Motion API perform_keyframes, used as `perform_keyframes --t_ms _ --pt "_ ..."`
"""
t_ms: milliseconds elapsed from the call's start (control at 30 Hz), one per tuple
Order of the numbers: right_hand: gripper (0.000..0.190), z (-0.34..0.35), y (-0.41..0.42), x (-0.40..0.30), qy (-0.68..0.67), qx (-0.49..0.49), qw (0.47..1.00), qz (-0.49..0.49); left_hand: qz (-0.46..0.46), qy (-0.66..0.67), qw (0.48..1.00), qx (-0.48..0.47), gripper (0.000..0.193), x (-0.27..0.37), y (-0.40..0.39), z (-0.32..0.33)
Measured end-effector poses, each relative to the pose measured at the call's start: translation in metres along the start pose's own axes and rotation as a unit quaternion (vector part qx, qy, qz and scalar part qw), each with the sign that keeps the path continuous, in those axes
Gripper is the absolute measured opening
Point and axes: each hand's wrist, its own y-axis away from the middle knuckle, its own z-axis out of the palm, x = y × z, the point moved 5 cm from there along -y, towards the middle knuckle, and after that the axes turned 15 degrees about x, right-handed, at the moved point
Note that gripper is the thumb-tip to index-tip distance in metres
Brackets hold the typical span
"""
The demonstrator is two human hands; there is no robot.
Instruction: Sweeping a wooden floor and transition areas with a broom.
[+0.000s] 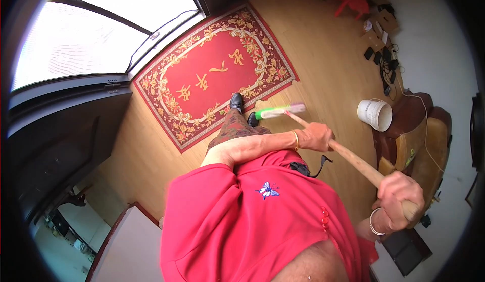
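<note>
A long wooden handle (356, 161) runs slantwise across the view, and both my hands grip it. My right hand (399, 200) is closed around the thick upper end, at the right. Lower down the shaft, my left hand (316, 136) is wrapped round the wood. The handle leads to a mop or broom head (280, 111), green, white and pink and somewhat blurred, low over or on the wooden floor, just beside my black shoes (236, 102). The contact of the head with the floor cannot be made out.
A red floral rug (212, 81) lies by the bright doorway. To the right stand a white bucket (373, 114) and a brown leather seat (428, 145). Farther up are cables with black adapters (387, 64) and cardboard boxes (386, 21). A white-topped table (127, 244) is at lower left.
</note>
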Motion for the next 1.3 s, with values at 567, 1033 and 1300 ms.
perform_keyframes --t_ms 567,1033,1300 --pt "0.020 0.159 0.023 0.149 0.030 -0.099 0.985 -0.139 -0.067 -0.140 0.926 0.344 0.023 -0.190 0.002 -0.200" --pt "0.026 0.102 -0.017 0.073 -0.057 -0.137 0.987 -0.061 -0.130 -0.108 0.933 0.319 0.033 -0.098 0.051 -0.177" --pt "0.020 0.100 -0.018 0.097 -0.006 -0.091 0.993 -0.078 -0.107 -0.166 0.908 0.370 0.022 -0.124 0.030 -0.201"
